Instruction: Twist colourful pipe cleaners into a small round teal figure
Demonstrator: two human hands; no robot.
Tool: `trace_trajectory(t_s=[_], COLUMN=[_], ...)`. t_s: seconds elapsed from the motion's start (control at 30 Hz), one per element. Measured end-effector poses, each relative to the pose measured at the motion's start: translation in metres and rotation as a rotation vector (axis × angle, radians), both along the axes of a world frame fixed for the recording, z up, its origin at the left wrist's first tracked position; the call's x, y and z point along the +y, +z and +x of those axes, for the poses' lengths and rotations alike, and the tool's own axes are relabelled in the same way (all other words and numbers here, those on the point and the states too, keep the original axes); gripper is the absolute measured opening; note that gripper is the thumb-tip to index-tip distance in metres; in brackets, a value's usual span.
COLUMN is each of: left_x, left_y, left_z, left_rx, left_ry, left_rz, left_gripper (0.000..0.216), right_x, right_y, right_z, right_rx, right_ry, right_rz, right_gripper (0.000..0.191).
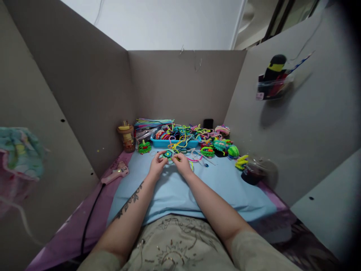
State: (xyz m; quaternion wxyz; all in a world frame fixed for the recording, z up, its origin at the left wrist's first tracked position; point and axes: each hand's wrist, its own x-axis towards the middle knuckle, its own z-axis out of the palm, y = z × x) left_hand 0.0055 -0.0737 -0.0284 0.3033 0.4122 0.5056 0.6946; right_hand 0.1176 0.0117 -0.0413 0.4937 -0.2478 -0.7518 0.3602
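Just above the blue cloth, my left hand (157,165) pinches the left side of a small teal-and-green pipe-cleaner piece (168,154) with a yellow spot at its centre. My right hand (182,164) has thumb and fingers closed at the piece's right side, where a thin green strand shows. The fingertips partly cover the piece, so its full shape is hidden. Right behind my hands, loose pipe cleaners (177,145) in yellow and orange trail from a blue tray (175,143). Pink and blue strands lie to the right of my hands.
A pink glue gun (115,174) rests at the left with its black cord. Behind it stand a lidded cup (126,138) and a green frog figure (144,147). Finished pipe-cleaner shapes (220,145) and a dark cup (252,176) stand at the right. Grey panels (186,86) enclose the table.
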Motion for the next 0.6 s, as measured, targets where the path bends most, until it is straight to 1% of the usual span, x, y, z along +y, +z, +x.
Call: trace_trajectory(t_s=[0.13,0.2,0.3,0.43,0.6], left_x=[0.004,0.006,0.007,0.007,0.006], left_y=[-0.005,-0.009,-0.012,-0.012,-0.011], left_z=[-0.002,-0.003,-0.005,-0.005,-0.004], left_rx=[-0.012,0.01,0.08,0.147,0.213], left_ry=[-0.025,-0.027,0.008,0.044,0.092], left_rz=[0.065,0.063,0.042,0.045,0.052], left_gripper=[0.061,0.064,0.062,0.056,0.054], right_x=[0.002,0.003,0.002,-0.001,-0.005], right_y=[0.0,0.0,0.001,0.002,0.002], right_z=[0.0,0.001,0.001,0.002,0.001], right_rx=[0.015,0.016,0.006,-0.003,-0.007], right_ry=[-0.006,0.0,0.014,-0.003,-0.04], right_rz=[-0.029,-0.044,-0.047,0.017,0.07], right_gripper=[0.017,0.017,0.018,0.016,0.015])
